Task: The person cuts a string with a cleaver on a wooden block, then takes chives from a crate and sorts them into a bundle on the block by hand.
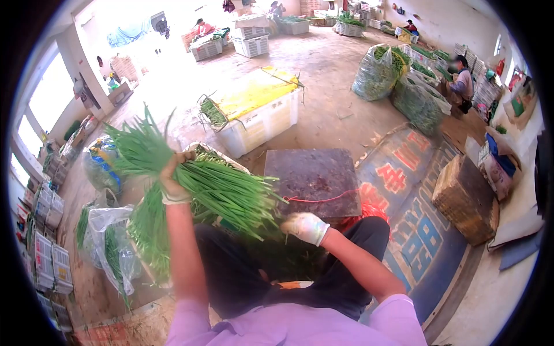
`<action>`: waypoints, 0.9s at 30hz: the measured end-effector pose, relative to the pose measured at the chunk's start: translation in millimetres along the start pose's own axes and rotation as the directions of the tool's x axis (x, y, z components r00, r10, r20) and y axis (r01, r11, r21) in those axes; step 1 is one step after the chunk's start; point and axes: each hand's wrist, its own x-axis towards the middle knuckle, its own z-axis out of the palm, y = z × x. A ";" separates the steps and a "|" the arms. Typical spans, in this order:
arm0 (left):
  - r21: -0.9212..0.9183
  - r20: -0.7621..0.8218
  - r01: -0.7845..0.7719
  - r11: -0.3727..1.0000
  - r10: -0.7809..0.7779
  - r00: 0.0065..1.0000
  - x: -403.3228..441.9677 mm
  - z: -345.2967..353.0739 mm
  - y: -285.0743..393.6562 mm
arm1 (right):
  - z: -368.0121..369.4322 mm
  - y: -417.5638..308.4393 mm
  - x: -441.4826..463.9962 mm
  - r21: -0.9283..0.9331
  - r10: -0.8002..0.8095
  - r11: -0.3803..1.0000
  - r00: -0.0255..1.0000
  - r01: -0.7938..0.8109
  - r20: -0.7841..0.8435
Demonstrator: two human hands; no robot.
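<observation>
My left hand (pixel 173 177) is closed around a large bunch of garlic chives (pixel 222 187), held up over my left knee. Its leafy tips fan to the upper left, and the other ends point right. My gloved right hand (pixel 309 228) is closed beside those right-hand ends; whether it pinches a stalk is unclear. Just beyond it stands a dark flat-topped block (pixel 311 173) with a red string (pixel 323 199) across it. More red strings (pixel 369 209) hang at its right corner. Loose chives (pixel 149 230) lie in a container below my left forearm.
A white crate (pixel 259 134) under a yellow cover stands ahead. Plastic bags of greens (pixel 104 248) sit at left, and stuffed bags (pixel 418 104) at far right. A wooden block (pixel 466 199) rests beside the lettered mat (pixel 404 167). A person (pixel 461 83) sits farther back.
</observation>
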 end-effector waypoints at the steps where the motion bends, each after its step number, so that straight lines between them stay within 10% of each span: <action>1: 0.040 -0.006 -0.061 0.997 0.061 0.998 2.9 -4.0 2.9 | 11.4 4.7 -10.0 -0.110 0.147 0.987 0.926 -0.115 0.349; 3: 0.164 -0.092 -0.069 0.984 0.085 0.992 1.8 3.8 14.3 | 7.0 8.8 -27.3 -0.081 0.244 0.962 0.688 -0.261 0.683; 5: 0.119 -0.099 -0.074 0.990 0.086 0.991 -4.0 11.5 23.9 | -5.3 5.2 -32.5 0.150 0.289 0.934 0.934 -0.323 0.210; 7: 0.159 -0.131 -0.085 0.984 0.107 0.986 -5.8 13.2 25.8 | -27.9 -3.1 -9.2 0.466 0.409 0.821 0.909 -0.330 -0.077; 11: 0.305 0.022 -0.218 0.927 0.222 0.975 -12.9 33.7 19.9 | -74.7 -41.9 34.4 0.202 0.264 0.963 0.787 -0.180 -0.558; 21: 0.142 0.088 -0.129 0.981 0.118 0.989 -23.2 38.7 23.3 | -57.5 -35.6 55.6 -0.221 -0.236 0.965 0.828 0.139 -0.509; 22: 0.067 0.077 -0.091 0.994 0.085 0.993 -26.9 41.6 31.2 | -41.8 -21.0 39.5 -0.249 -0.148 0.964 0.964 0.091 -0.221; 23: 0.062 0.071 -0.093 0.994 0.089 0.994 -28.8 40.6 36.3 | -17.5 -6.2 19.6 -0.253 -0.152 0.963 0.961 0.092 -0.229; 24: 0.074 0.062 -0.096 0.993 0.092 0.994 -28.7 38.2 41.7 | -31.5 -6.3 6.0 -0.194 0.152 0.976 0.952 -0.102 0.265; 25: 0.086 0.057 -0.094 0.992 0.089 0.994 -26.5 34.5 45.9 | -50.0 -14.8 -0.1 -0.119 0.325 0.945 0.846 -0.303 0.422; 27: 0.186 0.059 -0.181 0.966 0.173 0.983 -16.7 8.2 37.8 | -31.8 -6.4 -8.6 0.290 0.339 0.903 0.940 -0.316 -0.031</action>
